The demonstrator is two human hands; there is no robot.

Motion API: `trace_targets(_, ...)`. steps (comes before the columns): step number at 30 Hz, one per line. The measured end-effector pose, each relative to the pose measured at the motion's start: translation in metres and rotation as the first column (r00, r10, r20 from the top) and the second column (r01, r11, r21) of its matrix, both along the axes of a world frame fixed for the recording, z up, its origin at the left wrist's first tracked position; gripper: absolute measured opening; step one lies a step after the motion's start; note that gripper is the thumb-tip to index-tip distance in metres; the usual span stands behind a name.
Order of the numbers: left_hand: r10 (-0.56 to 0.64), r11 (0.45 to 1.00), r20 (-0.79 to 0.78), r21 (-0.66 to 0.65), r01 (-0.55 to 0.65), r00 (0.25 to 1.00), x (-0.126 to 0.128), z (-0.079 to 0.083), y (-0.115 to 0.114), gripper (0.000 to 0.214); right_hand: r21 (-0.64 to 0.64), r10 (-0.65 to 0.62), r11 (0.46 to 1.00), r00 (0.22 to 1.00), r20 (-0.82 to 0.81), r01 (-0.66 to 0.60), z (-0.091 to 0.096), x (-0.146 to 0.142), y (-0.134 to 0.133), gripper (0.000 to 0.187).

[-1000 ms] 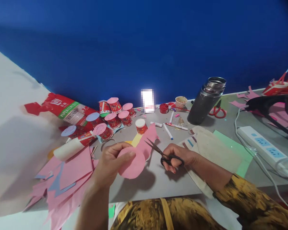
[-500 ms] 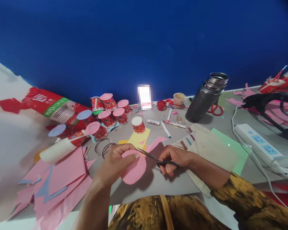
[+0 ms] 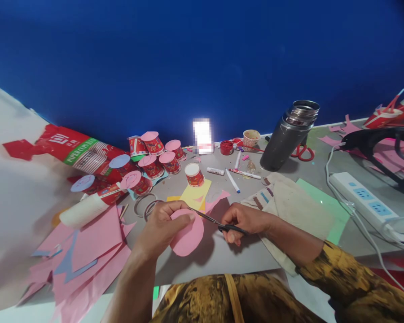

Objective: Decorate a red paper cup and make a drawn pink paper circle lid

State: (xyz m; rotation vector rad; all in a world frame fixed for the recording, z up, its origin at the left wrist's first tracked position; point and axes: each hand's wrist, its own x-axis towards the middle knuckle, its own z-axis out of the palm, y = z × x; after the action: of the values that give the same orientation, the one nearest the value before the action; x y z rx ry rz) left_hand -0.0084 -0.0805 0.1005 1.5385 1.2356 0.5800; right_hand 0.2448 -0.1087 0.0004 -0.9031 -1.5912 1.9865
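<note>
My left hand (image 3: 161,229) pinches a round pink paper disc (image 3: 188,235) above the grey table (image 3: 222,255), thumb on top. My right hand (image 3: 244,220) is closed round the black handles of a pair of scissors (image 3: 215,222). The blades lie nearly together and reach the disc's upper edge. A pink paper offcut (image 3: 218,197) lies on the table just behind the disc, beside a yellow sheet (image 3: 193,195).
Red paper cups with pink lids (image 3: 155,157) cluster at the back left by a red cup package (image 3: 77,150). Pink paper scraps (image 3: 87,251) lie at left. A steel flask (image 3: 287,134), markers (image 3: 234,179), a cloth bag (image 3: 289,202) and a power strip (image 3: 363,197) stand to the right.
The pink strip that hung from the disc has come away and now lies on the table. The scissor blades have gone from wide apart to nearly together at the disc's edge.
</note>
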Motion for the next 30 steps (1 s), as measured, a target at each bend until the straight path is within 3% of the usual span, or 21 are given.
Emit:
trace_targets(10, -0.025, 1.000, -0.027, -0.004, 0.025, 0.999, -0.004, -0.006, 0.003, 0.030, -0.007, -0.036, 0.999, 0.999, -0.004, 0.035, -0.001, -0.002, 0.000, 0.050)
trace_targets(18, -0.027, 0.999, -0.010, -0.022, 0.027, 1.000, -0.004, -0.004, 0.003, 0.031, -0.023, -0.028, 0.999, 1.000, -0.012, 0.028, -0.002, -0.002, 0.001, 0.057)
trace_targets(22, -0.004, 1.000, 0.044, 0.010, 0.004, 0.999, -0.005, -0.005, 0.002, 0.027, 0.029, -0.032, 0.999, 0.999, -0.032, 0.033, -0.001, 0.000, 0.003, 0.060)
trace_targets(26, 0.054, 0.998, 0.111, 0.031, -0.058, 0.992, -0.009, -0.006, 0.000, 0.028, 0.122, -0.158, 0.978, 0.984, -0.081, 0.168, 0.002, 0.003, 0.007, 0.061)
trace_targets(30, 0.100, 0.994, 0.186, -0.057, -0.091, 0.978, -0.014, -0.007, -0.003, 0.034, 0.092, -0.340, 0.931, 0.932, -0.128, 0.353, 0.006, 0.004, 0.010, 0.053)
